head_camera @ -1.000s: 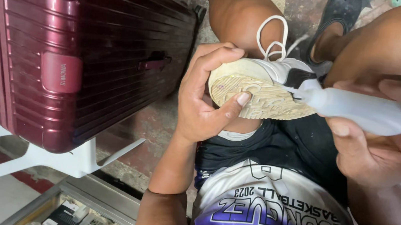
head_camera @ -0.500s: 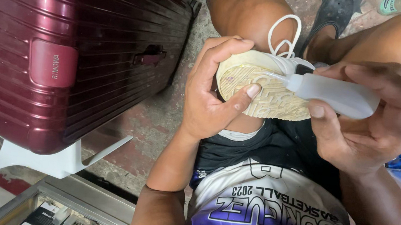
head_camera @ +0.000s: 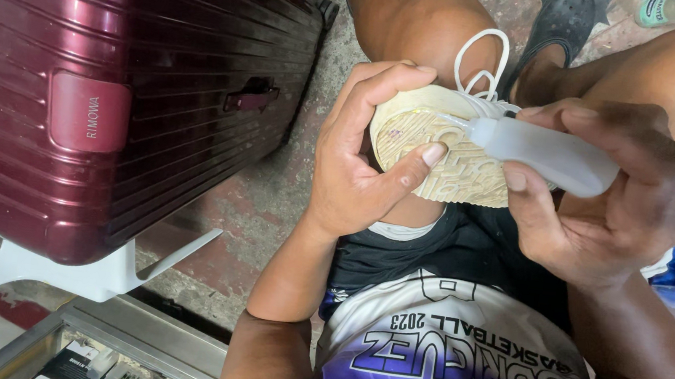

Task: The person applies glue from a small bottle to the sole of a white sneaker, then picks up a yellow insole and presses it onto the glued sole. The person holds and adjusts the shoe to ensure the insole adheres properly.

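Left hand (head_camera: 357,166): grips the upturned shoe sole (head_camera: 435,154), thumb pressed on it.
Right hand (head_camera: 607,203): pinches a white squeeze bottle (head_camera: 549,154), nozzle touching the sole.
Suitcase (head_camera: 121,80): left of the sole.

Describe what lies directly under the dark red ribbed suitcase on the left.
A white plastic support juts out beneath the dark red ribbed suitcase, with stained concrete floor beside it. How far the support runs under the case, and what else is there, is hidden.
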